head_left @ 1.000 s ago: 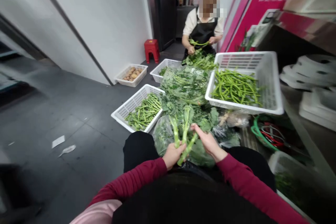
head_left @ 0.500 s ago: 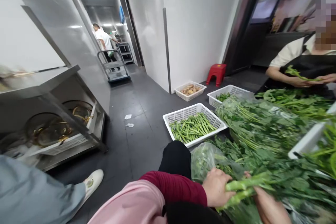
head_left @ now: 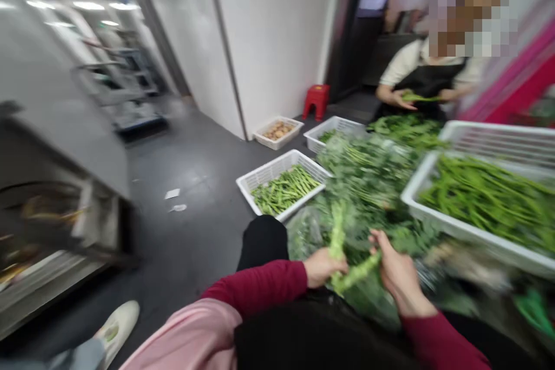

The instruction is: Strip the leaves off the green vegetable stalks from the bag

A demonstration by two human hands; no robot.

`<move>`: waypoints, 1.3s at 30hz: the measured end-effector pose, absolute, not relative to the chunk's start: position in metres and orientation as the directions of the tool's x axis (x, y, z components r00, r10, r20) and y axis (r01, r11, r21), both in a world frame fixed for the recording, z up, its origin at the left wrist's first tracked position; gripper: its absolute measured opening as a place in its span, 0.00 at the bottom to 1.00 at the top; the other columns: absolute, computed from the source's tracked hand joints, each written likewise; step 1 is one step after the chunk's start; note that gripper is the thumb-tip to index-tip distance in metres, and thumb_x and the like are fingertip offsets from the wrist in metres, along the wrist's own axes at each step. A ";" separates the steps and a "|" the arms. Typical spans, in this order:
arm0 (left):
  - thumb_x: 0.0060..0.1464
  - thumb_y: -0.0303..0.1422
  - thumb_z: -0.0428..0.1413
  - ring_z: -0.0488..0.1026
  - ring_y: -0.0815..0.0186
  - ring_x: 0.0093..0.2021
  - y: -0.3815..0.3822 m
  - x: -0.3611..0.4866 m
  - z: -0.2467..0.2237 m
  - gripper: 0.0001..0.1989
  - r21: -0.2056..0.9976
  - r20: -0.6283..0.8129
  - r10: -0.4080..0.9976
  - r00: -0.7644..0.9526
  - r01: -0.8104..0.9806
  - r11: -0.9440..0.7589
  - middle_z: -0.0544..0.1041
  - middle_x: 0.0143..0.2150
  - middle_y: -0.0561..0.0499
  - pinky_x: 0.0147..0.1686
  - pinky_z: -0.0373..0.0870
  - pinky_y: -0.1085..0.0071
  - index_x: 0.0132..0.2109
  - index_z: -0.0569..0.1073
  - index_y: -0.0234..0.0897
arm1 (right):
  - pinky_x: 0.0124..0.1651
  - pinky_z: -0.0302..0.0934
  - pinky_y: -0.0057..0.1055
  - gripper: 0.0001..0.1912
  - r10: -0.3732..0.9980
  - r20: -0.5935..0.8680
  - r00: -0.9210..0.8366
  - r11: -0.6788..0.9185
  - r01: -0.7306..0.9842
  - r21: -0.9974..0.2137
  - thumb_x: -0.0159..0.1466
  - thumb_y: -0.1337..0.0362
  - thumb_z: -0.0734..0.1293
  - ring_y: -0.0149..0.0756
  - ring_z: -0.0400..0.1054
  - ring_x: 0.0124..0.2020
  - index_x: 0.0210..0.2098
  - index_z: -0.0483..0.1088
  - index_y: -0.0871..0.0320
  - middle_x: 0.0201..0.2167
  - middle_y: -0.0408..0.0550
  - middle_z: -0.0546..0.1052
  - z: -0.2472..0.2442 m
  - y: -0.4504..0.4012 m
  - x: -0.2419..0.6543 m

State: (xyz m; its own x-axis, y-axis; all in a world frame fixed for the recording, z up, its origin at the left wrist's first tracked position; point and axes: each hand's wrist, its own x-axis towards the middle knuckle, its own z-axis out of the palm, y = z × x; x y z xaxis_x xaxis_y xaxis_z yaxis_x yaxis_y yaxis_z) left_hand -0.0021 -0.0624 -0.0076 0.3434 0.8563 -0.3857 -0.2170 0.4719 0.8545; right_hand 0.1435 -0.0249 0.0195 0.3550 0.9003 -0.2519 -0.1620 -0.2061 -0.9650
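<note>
Here, the pale green stalks (head_left: 339,231) are on the near side of the leafy heap (head_left: 364,167), in the left hand (head_left: 325,267), its fingers wrapped round their lower ends. One points up towards the heap; another slants right. At that second stalk's far end is the right hand (head_left: 396,272), thumb and fingers near the tip; blur hides whether they pinch it. Left of the heap, a basket (head_left: 266,172) holds cut stems; right of it, a crate (head_left: 489,243) holds thin bright-green stems. Beyond the heap, leftward, are a tub (head_left: 349,126) with greens, potatoes (head_left: 278,130) in a tray (head_left: 281,143) and a red stool (head_left: 316,101). Behind the heap, a co-worker (head_left: 433,78) holds a sprig (head_left: 420,97).
</note>
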 end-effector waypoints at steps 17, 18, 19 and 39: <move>0.39 0.36 0.61 0.71 0.67 0.23 -0.050 0.018 0.010 0.19 0.757 -0.290 0.713 0.638 -0.303 0.579 0.72 0.28 0.50 0.14 0.62 0.79 0.35 0.60 0.34 | 0.20 0.58 0.26 0.16 0.851 -0.383 0.360 0.002 -0.731 -0.683 0.61 0.52 0.57 0.27 0.61 0.18 0.30 0.63 0.59 0.20 0.42 0.68 0.058 0.019 0.142; 0.39 0.36 0.61 0.71 0.67 0.23 -0.049 0.016 0.011 0.19 0.762 -0.270 0.705 0.656 -0.302 0.573 0.72 0.28 0.49 0.13 0.61 0.79 0.34 0.60 0.34 | 0.20 0.59 0.26 0.14 0.849 -0.418 0.322 -0.026 -0.766 -0.642 0.61 0.54 0.57 0.27 0.61 0.18 0.29 0.62 0.59 0.20 0.42 0.68 0.060 0.019 0.143; 0.40 0.36 0.61 0.71 0.67 0.23 -0.048 0.013 0.011 0.19 0.767 -0.256 0.694 0.673 -0.296 0.569 0.72 0.28 0.49 0.13 0.61 0.79 0.34 0.60 0.33 | 0.20 0.60 0.26 0.12 0.849 -0.444 0.287 -0.051 -0.791 -0.609 0.61 0.56 0.57 0.28 0.62 0.18 0.29 0.61 0.59 0.20 0.42 0.68 0.060 0.018 0.143; 0.49 0.40 0.53 0.58 0.77 0.12 -0.065 0.007 0.044 0.14 0.787 -0.239 0.772 0.589 -0.347 0.509 0.68 0.20 0.55 0.11 0.54 0.80 0.33 0.59 0.35 | 0.22 0.61 0.28 0.07 0.798 -0.600 0.051 -0.286 -0.845 -0.452 0.53 0.75 0.59 0.31 0.63 0.19 0.22 0.61 0.58 0.18 0.44 0.68 0.039 -0.050 0.123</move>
